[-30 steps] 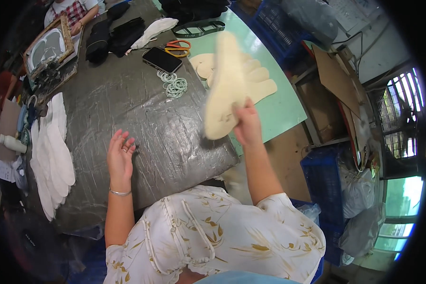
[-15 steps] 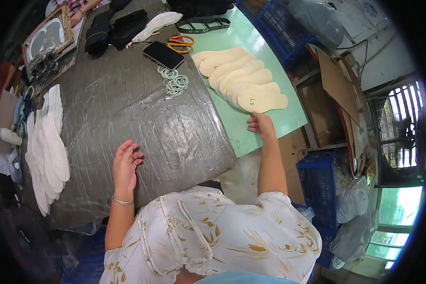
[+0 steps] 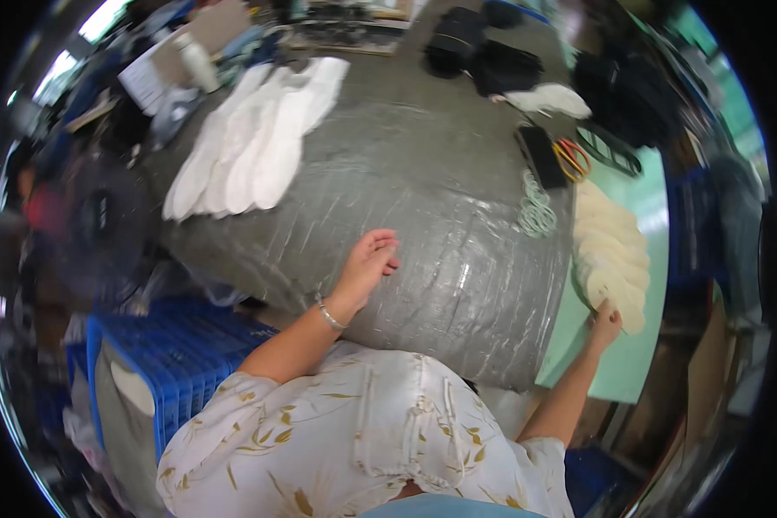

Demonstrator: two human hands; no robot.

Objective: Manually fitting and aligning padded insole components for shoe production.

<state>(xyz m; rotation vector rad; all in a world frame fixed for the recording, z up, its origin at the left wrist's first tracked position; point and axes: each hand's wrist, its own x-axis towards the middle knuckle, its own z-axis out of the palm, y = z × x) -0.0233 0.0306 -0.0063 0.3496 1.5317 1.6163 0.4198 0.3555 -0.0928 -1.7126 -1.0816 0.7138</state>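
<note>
Because the flat, smooth, cream foot-shaped pieces overlap like a fan, I think each edge is easy to get at. They lie on the shiny pale green table top on the right, and my right hand is at the near end of their row, where it looks to be touching the last one. My thumb and fingers are bent there, but I cannot tell if they pinch it. My left hand holds nothing; its fingers curl loosely over the grey table with a crinkly plastic cover, maybe just resting in the air. To the far left, long white cloth socks overlap too, perhaps so none gets hidden. Toward the right edge, thin pale green rings sit in a loose heap near a flat black phone and orange-and-yellow-handled scissors, maybe to be easy to reach.
</note>
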